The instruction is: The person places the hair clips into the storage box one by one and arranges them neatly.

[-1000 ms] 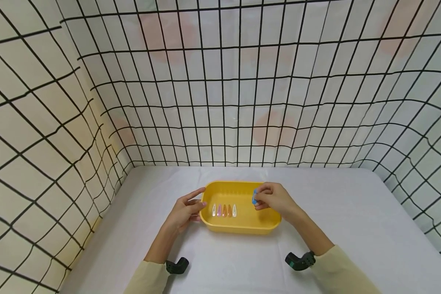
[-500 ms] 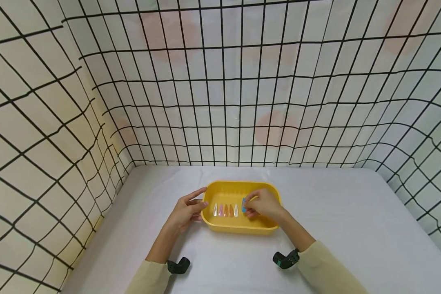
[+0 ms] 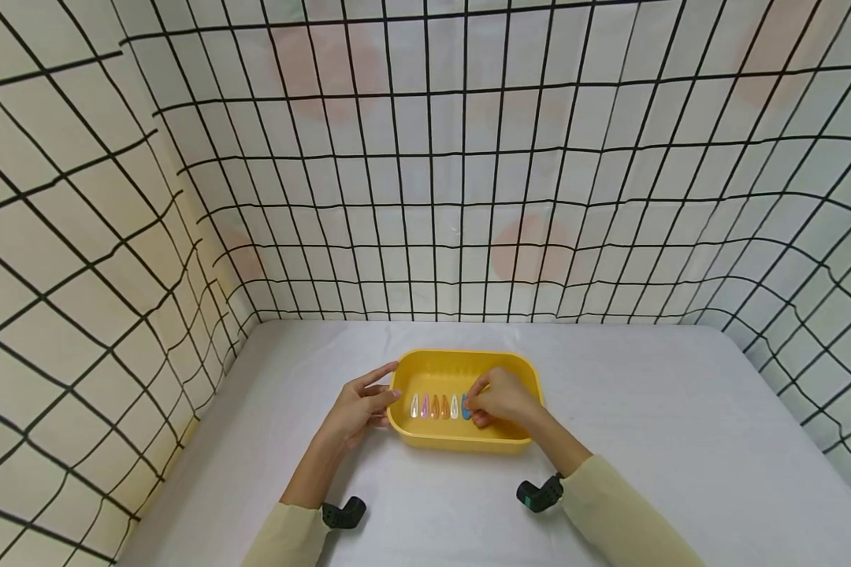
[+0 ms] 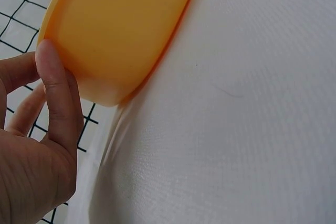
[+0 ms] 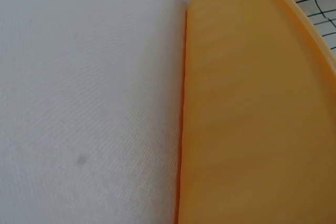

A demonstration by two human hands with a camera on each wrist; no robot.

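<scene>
A yellow tray (image 3: 461,443) stands on the white cloth in the head view. My left hand (image 3: 357,409) grips its left end, thumb over the rim and the other fingers outside; the left wrist view shows this hand (image 4: 42,145) at the tray wall (image 4: 126,30). Inside the tray my right hand (image 3: 503,398) pinches a blue snap hair clip (image 3: 465,406), partly covered by the fingertips. It is at the right end of a row of upright clips, beside a white clip (image 3: 455,406). Further left are orange clips (image 3: 440,406), a pink clip (image 3: 425,405) and a whitish clip (image 3: 414,405).
Black-lined grid walls (image 3: 425,181) enclose the table at the back and sides. White cloth (image 3: 645,409) covers the tabletop around the tray. Only the tray's outer wall (image 5: 252,108) and a bit of a finger show in the right wrist view, not the right hand.
My right hand has moved left and down with the blue clip, from the tray's right side to beside the white clip. The left hand keeps its grip on the tray.
</scene>
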